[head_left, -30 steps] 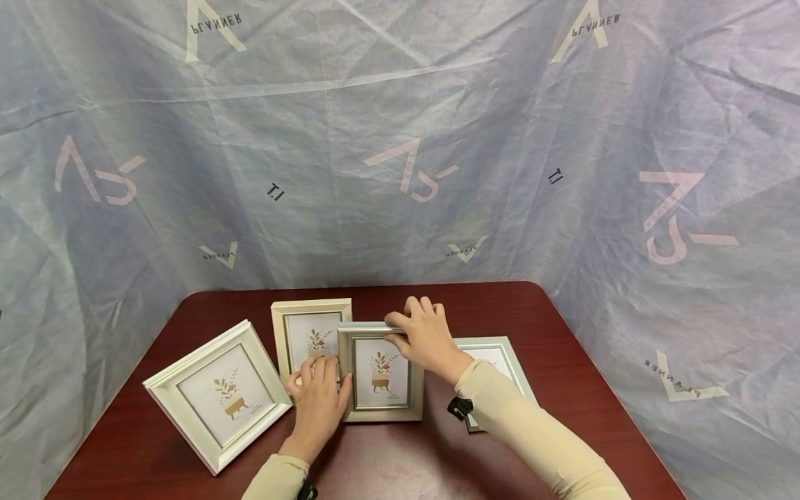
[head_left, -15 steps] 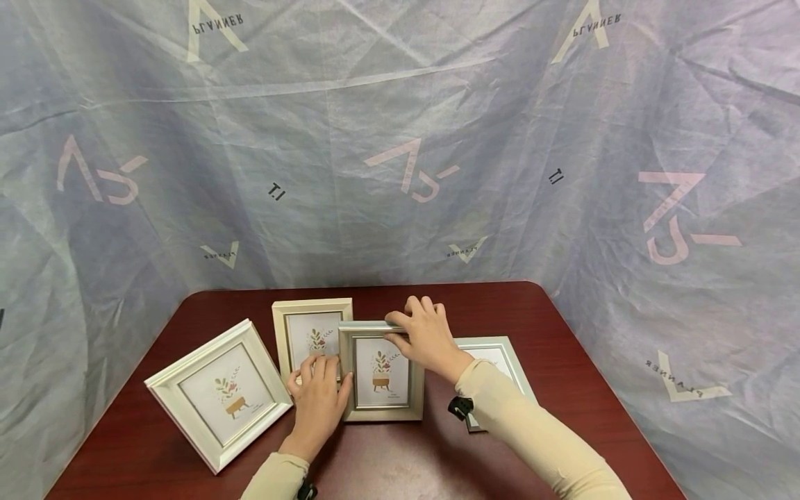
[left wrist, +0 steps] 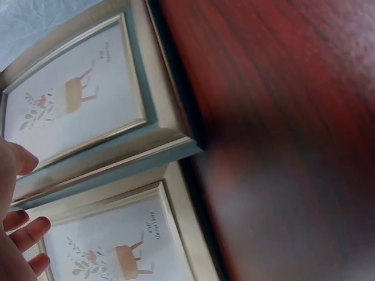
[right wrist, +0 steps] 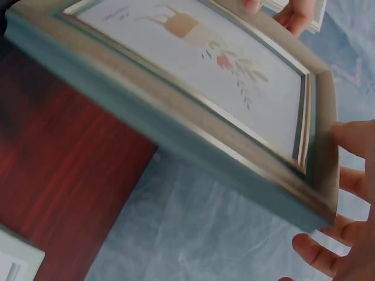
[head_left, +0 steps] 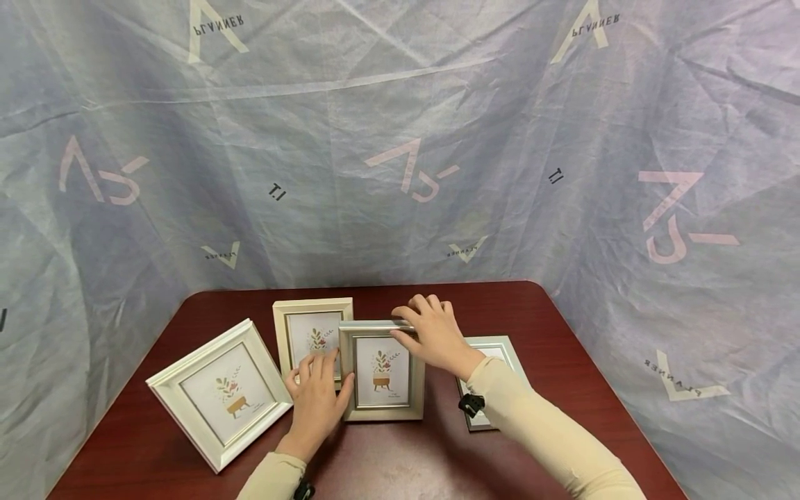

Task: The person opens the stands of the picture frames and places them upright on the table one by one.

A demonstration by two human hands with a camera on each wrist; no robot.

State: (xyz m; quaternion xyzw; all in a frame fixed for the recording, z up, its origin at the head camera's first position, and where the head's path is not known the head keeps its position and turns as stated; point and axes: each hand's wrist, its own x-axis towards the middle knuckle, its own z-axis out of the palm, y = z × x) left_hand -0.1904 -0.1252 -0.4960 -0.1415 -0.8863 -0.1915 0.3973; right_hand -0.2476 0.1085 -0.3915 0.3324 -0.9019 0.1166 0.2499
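A champagne photo frame with grey-green edges (head_left: 382, 378) stands upright mid-table, its plant print facing me. My right hand (head_left: 437, 340) is at its top right corner, thumb in front and fingers spread over and behind the top edge. The right wrist view has the thumb touching the photo frame's border (right wrist: 193, 123). My left hand (head_left: 315, 406) has its thumb at the frame's left edge; its other fingers are loosely bent in front of a cream photo frame (head_left: 312, 305) standing behind. In the left wrist view those fingers (left wrist: 29, 234) grip nothing.
A white photo frame (head_left: 181, 375) stands turned on the left. To the right, a pale green photo frame (head_left: 514, 361) is partly hidden by my right forearm. All are on a dark red table (head_left: 581, 417) with a grey printed cloth (head_left: 400, 229) hanging behind it.
My right hand has shifted slightly right along the top edge of the champagne photo frame, which has stayed in place. My left hand has barely moved.
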